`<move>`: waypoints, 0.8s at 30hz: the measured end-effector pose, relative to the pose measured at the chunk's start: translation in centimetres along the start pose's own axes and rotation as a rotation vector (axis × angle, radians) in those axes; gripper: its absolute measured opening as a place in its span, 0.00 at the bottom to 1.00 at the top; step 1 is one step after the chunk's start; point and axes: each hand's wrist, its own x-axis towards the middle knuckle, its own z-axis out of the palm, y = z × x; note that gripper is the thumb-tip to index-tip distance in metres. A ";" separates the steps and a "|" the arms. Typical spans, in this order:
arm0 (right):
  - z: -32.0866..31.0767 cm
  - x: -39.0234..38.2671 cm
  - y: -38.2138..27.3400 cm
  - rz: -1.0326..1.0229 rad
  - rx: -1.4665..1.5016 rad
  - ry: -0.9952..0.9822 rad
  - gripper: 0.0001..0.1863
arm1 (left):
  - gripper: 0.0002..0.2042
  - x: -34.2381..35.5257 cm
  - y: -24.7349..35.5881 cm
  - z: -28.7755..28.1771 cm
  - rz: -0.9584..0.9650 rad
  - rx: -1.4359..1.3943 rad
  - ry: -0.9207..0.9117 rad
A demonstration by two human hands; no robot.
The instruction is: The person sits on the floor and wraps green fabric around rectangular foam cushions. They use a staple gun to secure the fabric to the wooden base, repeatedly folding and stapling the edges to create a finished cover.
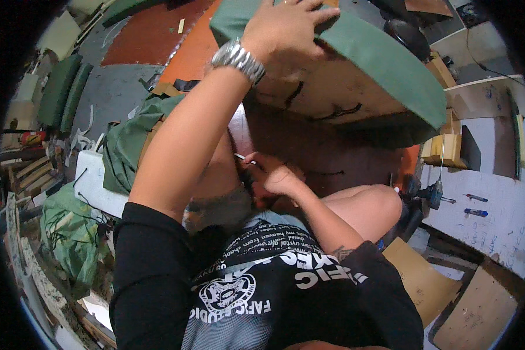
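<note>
Grey floor (pixel 114 87) was observed beyond and left of the grip (pixel 280 174), bearing a dark red panel (pixel 140 41) with an orange strip (pixel 184 49) alongside. Further left of the grip, green padded slabs (pixel 61 93) were noted, with wooden slats (pixel 35 172) nearer the wearer. Right of the grip, a white work surface (pixel 501 219) carried two blue markers (pixel 476 212); tan boards (pixel 478 312) lay on its near side. Lighting appeared dim and uneven, with shadow deepest just beyond the grip
</note>
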 end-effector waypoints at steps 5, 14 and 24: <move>-4.8 -5.3 -5.1 0.071 -0.019 0.027 0.16 | 0.48 -7.5 3.0 0.1 0.026 0.088 0.036; -1.5 -12.2 -7.4 -0.137 -0.032 -0.258 0.19 | 0.30 -21.3 3.7 -4.6 0.181 -0.303 -0.153; -0.1 -14.8 -7.1 -0.291 -0.041 -0.295 0.18 | 0.62 -42.4 6.4 -5.4 -0.452 -0.650 -1.092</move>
